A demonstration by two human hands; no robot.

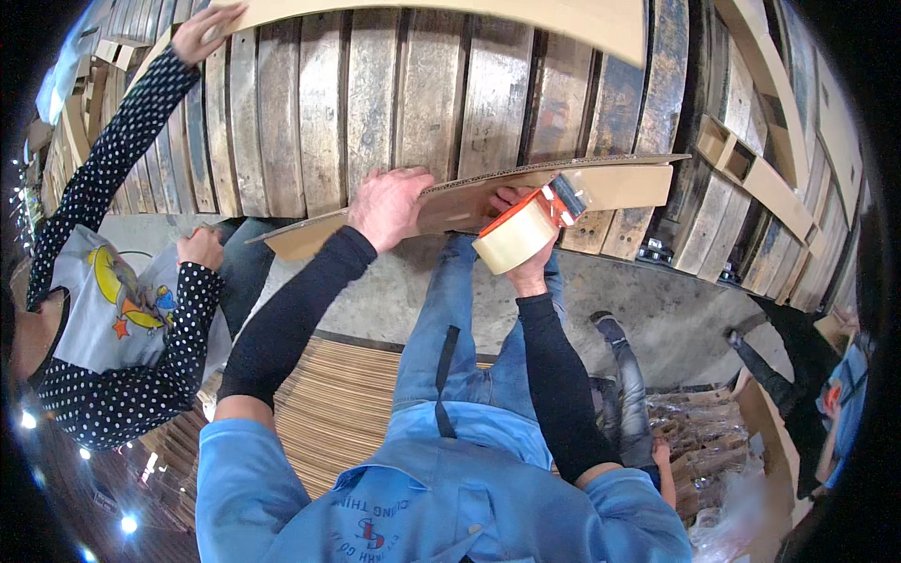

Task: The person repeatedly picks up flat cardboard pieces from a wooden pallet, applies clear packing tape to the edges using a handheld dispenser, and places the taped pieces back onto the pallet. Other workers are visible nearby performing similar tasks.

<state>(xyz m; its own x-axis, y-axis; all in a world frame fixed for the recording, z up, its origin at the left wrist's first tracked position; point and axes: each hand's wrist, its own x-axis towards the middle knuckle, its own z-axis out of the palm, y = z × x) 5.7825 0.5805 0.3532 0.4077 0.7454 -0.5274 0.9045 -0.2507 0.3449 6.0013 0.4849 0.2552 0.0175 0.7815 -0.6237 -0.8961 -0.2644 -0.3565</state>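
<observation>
A long, narrow piece of corrugated cardboard point(601, 188) lies folded along the near edge of the slatted wooden table. My left hand point(389, 205) grips its upper edge near the middle, fingers bent over the far side. In my right hand point(530, 263) is a red tape dispenser point(563, 199) with a wide roll of pale tape point(516, 237). The dispenser's head rests close against the cardboard's near face, towards its right part. Some of my right fingers show behind the roll; the rest are hidden by it.
A slatted wooden table point(427, 94) stretches across the front, with a large cardboard sheet point(450, 7) on its far side. On my left, a person in polka-dot sleeves point(122, 169) reaches to that sheet. Cardboard frames point(760, 183) lie at right. Stacked cardboard point(328, 403) stands behind me.
</observation>
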